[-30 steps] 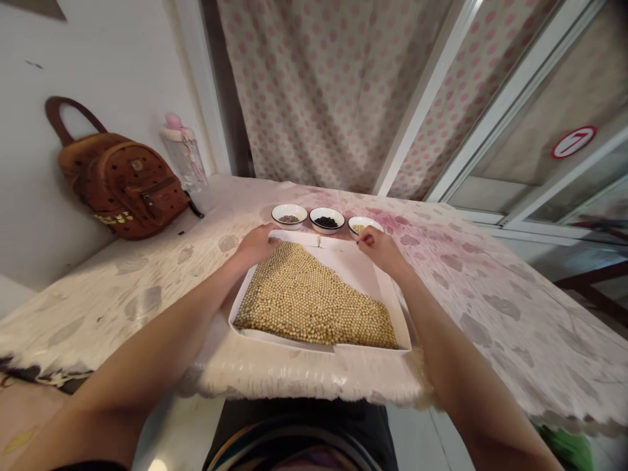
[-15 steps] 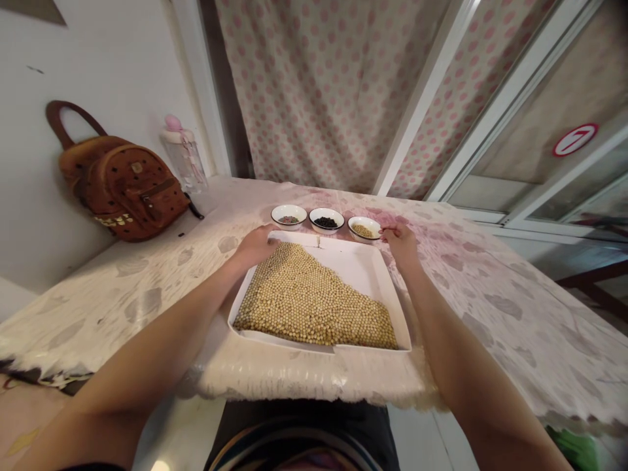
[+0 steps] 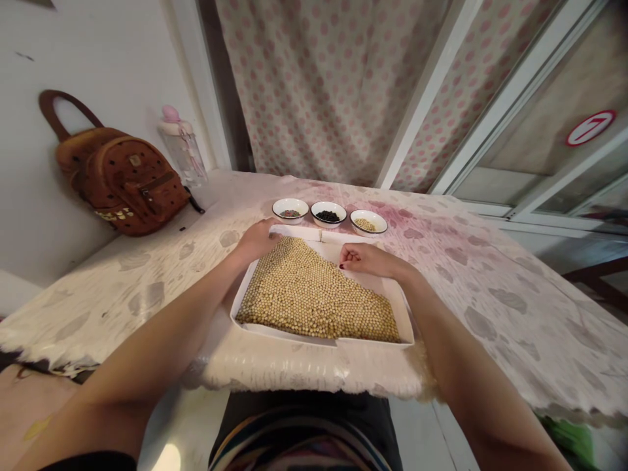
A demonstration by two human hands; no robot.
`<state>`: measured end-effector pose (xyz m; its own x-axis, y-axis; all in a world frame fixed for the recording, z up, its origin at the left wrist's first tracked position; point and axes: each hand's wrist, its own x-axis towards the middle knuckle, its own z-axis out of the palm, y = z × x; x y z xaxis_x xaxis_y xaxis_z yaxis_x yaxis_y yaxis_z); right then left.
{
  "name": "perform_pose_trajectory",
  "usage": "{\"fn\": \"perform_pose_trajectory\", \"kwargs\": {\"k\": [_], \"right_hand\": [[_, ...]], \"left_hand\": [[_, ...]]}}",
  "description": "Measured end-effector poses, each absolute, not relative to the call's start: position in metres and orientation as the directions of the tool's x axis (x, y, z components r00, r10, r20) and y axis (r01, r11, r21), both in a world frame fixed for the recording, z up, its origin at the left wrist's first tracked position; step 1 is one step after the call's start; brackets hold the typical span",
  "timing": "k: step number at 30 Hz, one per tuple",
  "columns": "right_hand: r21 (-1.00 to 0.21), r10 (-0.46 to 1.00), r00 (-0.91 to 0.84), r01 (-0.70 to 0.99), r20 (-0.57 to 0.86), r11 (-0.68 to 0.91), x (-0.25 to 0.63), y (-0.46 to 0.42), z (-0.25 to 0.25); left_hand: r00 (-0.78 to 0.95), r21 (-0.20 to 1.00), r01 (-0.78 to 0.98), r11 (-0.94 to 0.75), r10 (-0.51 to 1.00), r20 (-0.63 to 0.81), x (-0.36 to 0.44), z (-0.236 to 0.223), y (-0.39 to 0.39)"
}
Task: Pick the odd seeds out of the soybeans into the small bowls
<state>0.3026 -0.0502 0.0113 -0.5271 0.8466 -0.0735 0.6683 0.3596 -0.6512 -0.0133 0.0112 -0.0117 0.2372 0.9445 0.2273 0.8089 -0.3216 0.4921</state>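
Note:
A white tray (image 3: 403,315) near the table's front edge holds a heap of yellow beans (image 3: 309,294) piled toward its left and front. My left hand (image 3: 257,239) grips the tray's far left corner with curled fingers. My right hand (image 3: 362,258) hovers over the beans at the heap's far right edge, its fingertips pinched together. What they pinch is too small to see. Behind the tray stand three small white bowls: one with mixed dark bits (image 3: 290,210), one with black beans (image 3: 328,214), one with yellow beans (image 3: 367,222).
A brown backpack (image 3: 122,180) and a clear bottle with a pink cap (image 3: 182,147) lean at the wall on the far left. The table wears a pale leaf-patterned cloth (image 3: 481,281). A dotted curtain (image 3: 333,85) hangs behind.
My right hand left the rightmost bowl and came back left over the tray to the beans. The left hand stayed on the tray's corner. The camera tipped slightly.

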Motion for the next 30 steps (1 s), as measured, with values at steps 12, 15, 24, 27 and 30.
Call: {"fn": "perform_pose_trajectory", "kwargs": {"k": [12,15,24,27,30], "right_hand": [[-0.590,0.873,-0.481,0.729,-0.080,0.347,0.3002,-0.0553,0.0185],[-0.587,0.876,-0.472,0.737,-0.093,0.335,0.2992,-0.0558,0.0179],[-0.506,0.875,-0.482,0.768,-0.053,0.392,0.3002,-0.0553,0.0140],[-0.489,0.885,-0.464,0.781,-0.039,0.388,0.3030,-0.0535,0.0142],[-0.513,0.885,-0.462,0.773,-0.054,0.373,0.3020,-0.0540,0.0149]], "left_hand": [[0.235,0.502,0.804,-0.318,0.946,0.223,-0.0128,-0.0107,0.0105],[0.238,0.499,0.807,-0.316,0.947,0.216,-0.0128,-0.0102,0.0100],[0.246,0.498,0.801,-0.332,0.941,0.231,-0.0136,-0.0118,0.0110],[0.252,0.480,0.812,-0.331,0.942,0.223,-0.0143,-0.0128,0.0123],[0.246,0.475,0.818,-0.326,0.943,0.225,-0.0146,-0.0142,0.0138]]}}
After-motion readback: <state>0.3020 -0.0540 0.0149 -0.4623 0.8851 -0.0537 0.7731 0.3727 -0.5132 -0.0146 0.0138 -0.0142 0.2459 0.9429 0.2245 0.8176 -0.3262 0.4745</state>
